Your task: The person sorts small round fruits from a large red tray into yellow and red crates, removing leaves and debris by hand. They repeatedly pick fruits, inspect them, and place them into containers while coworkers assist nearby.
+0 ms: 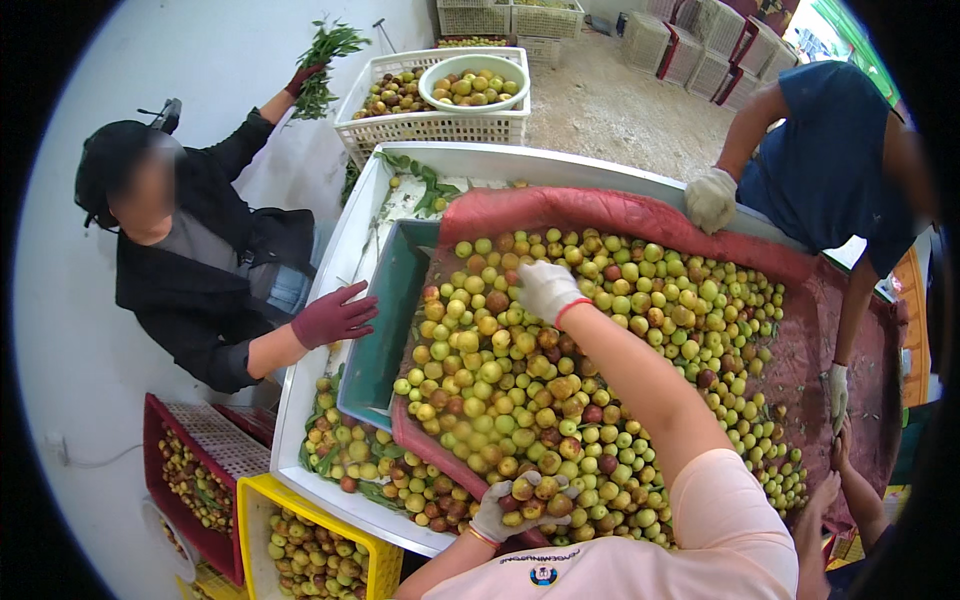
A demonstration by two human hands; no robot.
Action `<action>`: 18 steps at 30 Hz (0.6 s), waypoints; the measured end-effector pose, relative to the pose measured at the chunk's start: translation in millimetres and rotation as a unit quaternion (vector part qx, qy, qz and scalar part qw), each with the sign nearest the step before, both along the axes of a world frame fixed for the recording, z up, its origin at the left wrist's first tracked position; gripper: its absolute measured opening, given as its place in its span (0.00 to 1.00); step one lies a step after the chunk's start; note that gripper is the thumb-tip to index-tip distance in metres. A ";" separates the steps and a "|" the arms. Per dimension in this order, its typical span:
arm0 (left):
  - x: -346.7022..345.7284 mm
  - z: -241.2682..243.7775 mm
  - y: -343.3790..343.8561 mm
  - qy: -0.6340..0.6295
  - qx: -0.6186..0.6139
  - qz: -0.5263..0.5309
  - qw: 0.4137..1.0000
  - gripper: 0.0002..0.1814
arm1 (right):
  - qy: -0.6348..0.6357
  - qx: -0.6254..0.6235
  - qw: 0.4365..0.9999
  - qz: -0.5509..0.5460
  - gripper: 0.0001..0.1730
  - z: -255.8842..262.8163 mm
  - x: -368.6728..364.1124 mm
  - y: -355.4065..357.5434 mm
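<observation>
My left hand [493, 512], in a pale glove, is cupped palm up near my body. Several brown and yellow-green jujubes [534, 501] rest in it. Farther out, my right hand [551, 291], gloved in white with a red cuff, reaches down into the spread of jujubes [480, 367]. A reddish jujube lies at its fingertips; whether the fingers grip it is not clear. Under the fruit is a red cloth [555, 210], its edge rolled at the far side. Left of the pile, a green bin [390, 300] sits inside the white-rimmed table [307, 375].
At left a co-worker's maroon-gloved hand [335, 315] is over the bin's edge. Another person's gloved hand [711, 199] rests on the far cloth roll. Bare hands [825, 487] are at lower right. A yellow crate [386, 555] and a white crate [435, 133] hold jujubes.
</observation>
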State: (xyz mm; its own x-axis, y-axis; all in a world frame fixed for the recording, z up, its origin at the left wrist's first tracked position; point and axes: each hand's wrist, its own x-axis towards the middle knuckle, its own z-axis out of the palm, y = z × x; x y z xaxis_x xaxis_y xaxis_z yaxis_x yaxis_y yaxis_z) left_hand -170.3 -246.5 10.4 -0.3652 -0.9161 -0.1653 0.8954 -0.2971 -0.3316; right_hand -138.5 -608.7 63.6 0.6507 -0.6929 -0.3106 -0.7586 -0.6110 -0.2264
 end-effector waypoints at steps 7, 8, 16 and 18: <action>-0.9 -0.3 -1.0 -0.005 0.002 -0.013 1.000 0.27 | -0.024 0.036 0.997 -0.068 0.17 -43.7 39.7 10.5; 0.1 -6.6 0.2 -0.002 0.005 -0.014 1.000 0.27 | -0.040 0.040 0.995 -0.085 0.16 -48.9 38.5 8.0; -0.4 -6.3 0.2 0.025 -0.003 -0.011 1.000 0.27 | -0.086 0.054 0.992 -0.073 0.14 -20.6 -18.7 -9.9; -0.5 -2.4 -1.4 0.022 -0.016 -0.003 1.000 0.27 | -0.041 -0.027 0.997 -0.051 0.14 -14.7 -35.1 -21.1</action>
